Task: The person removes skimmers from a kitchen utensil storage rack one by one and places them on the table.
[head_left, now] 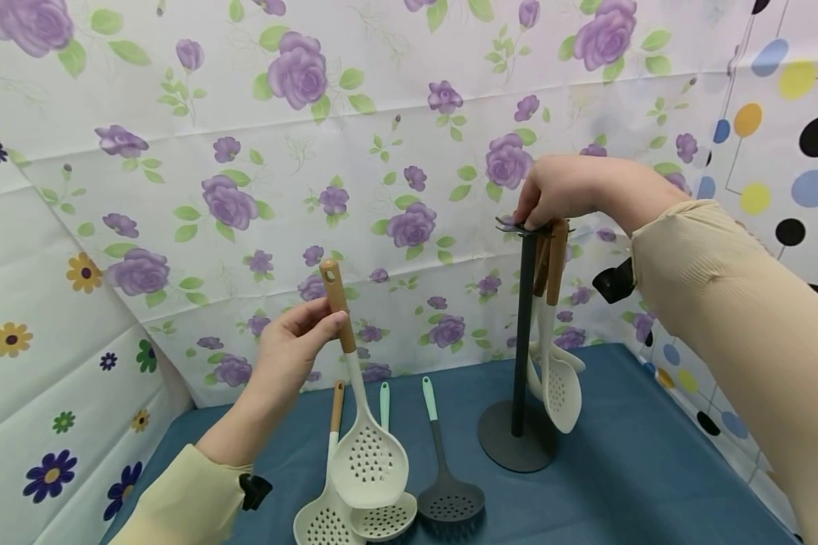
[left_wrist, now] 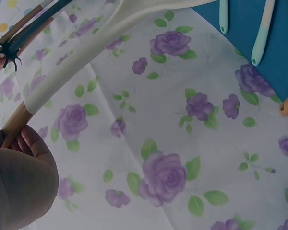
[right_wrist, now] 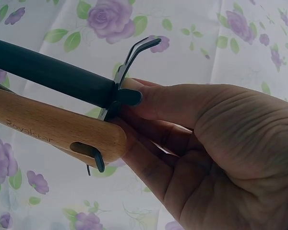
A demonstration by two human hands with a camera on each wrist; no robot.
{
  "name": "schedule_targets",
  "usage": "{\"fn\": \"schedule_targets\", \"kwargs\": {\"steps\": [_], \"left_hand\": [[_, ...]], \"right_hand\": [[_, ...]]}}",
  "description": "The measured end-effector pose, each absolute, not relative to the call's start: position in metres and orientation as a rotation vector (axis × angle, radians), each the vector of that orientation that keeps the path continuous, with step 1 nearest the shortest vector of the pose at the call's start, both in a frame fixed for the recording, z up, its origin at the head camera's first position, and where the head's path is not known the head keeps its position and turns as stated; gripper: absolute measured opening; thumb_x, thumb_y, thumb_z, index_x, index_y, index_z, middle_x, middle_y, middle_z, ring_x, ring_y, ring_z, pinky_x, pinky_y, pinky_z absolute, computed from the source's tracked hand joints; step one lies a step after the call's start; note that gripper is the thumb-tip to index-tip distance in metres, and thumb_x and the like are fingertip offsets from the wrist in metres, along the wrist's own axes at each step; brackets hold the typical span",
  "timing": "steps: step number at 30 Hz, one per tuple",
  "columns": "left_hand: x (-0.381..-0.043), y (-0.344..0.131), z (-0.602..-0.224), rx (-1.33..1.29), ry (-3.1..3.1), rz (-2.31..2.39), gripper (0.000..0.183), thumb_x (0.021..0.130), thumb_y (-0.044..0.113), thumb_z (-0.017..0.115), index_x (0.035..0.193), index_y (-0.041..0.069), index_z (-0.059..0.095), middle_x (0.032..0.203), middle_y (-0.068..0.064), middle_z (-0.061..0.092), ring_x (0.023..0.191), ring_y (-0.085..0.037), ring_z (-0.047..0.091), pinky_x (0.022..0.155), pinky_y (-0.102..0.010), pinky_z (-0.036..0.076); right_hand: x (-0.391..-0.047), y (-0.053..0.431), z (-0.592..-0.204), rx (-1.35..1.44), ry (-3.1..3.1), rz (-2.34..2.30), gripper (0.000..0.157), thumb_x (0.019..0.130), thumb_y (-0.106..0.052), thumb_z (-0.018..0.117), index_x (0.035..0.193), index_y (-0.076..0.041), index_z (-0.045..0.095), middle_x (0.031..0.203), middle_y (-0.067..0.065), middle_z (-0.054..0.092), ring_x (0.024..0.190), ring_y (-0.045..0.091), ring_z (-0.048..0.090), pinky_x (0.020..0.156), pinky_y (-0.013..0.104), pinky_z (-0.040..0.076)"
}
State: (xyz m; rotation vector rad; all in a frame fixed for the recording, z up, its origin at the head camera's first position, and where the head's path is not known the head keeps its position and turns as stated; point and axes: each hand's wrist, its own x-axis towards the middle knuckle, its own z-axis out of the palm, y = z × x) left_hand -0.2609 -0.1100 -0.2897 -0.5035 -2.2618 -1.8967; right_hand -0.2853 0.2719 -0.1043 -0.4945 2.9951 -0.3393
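Note:
My left hand (head_left: 293,344) pinches the wooden handle of a white skimmer (head_left: 370,463), whose round, holed head hangs down over the utensils on the table. In the left wrist view the skimmer's white shaft (left_wrist: 67,79) runs up and away from the fingers. On the right, my right hand (head_left: 572,189) grips the hooked top of a dark utensil stand (head_left: 520,341). The right wrist view shows the thumb and fingers around the hooks, beside a wooden handle (right_wrist: 53,129) hung by its slot. A white slotted spoon (head_left: 562,393) hangs from the stand, partly covering other white utensils behind it.
Below the held skimmer lie a white slotted turner (head_left: 323,522) with a wooden handle, a pale skimmer (head_left: 385,521) with a mint handle and a dark grey skimmer (head_left: 451,501). They rest on a blue tablecloth (head_left: 641,454), with a flowered cloth (head_left: 395,174) behind.

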Motion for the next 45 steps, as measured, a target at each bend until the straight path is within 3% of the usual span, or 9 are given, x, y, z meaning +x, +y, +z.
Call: {"fn": "schedule_targets", "kwargs": {"steps": [6, 11, 21, 33, 45], "left_hand": [[-0.259, -0.129, -0.29, -0.46, -2.273, -1.853, 0.05, 0.099, 0.037, 0.07, 0.138, 0.007, 0.064, 0.122, -0.005, 0.068, 0.112, -0.016, 0.066, 0.104, -0.036, 0.049], [-0.256, -0.146, -0.287, -0.422, -2.27, -1.797, 0.053, 0.099, 0.039, 0.069, 0.141, 0.007, 0.063, 0.119, 0.0, 0.069, 0.108, -0.014, 0.067, 0.107, -0.042, 0.045], [-0.25, -0.18, -0.282, -0.334, -2.184, -1.837, 0.054, 0.098, 0.034, 0.072, 0.142, 0.005, 0.061, 0.111, 0.01, 0.072, 0.102, -0.008, 0.069, 0.091, -0.015, 0.048], [-0.248, -0.218, -0.289, -0.321, -1.949, -1.977, 0.046, 0.097, 0.017, 0.074, 0.138, 0.001, 0.064, 0.108, 0.008, 0.074, 0.099, -0.003, 0.07, 0.085, -0.013, 0.053], [-0.252, -0.248, -0.294, -0.253, -1.997, -1.951, 0.047, 0.096, 0.021, 0.074, 0.139, 0.004, 0.064, 0.104, 0.012, 0.073, 0.095, 0.0, 0.07, 0.081, -0.01, 0.052]], "right_hand": [[-0.285, 0.272, -0.106, -0.489, 2.999, -0.343, 0.023, 0.099, -0.007, 0.065, 0.118, -0.001, 0.076, 0.114, 0.017, 0.072, 0.096, 0.026, 0.068, 0.083, 0.046, 0.057], [-0.284, 0.272, -0.107, -0.496, 2.995, -0.349, 0.023, 0.099, -0.006, 0.065, 0.118, 0.0, 0.076, 0.115, 0.017, 0.072, 0.097, 0.027, 0.068, 0.084, 0.048, 0.057], [-0.284, 0.272, -0.107, -0.503, 2.992, -0.347, 0.024, 0.1, -0.006, 0.064, 0.12, 0.0, 0.075, 0.116, 0.019, 0.071, 0.098, 0.027, 0.069, 0.085, 0.049, 0.057], [-0.284, 0.27, -0.108, -0.495, 2.991, -0.356, 0.023, 0.1, -0.005, 0.063, 0.119, 0.0, 0.075, 0.113, 0.017, 0.072, 0.092, 0.024, 0.07, 0.083, 0.046, 0.058], [-0.284, 0.272, -0.106, -0.499, 2.989, -0.363, 0.023, 0.1, -0.005, 0.063, 0.119, 0.0, 0.076, 0.112, 0.016, 0.072, 0.091, 0.023, 0.069, 0.081, 0.044, 0.058]]}}
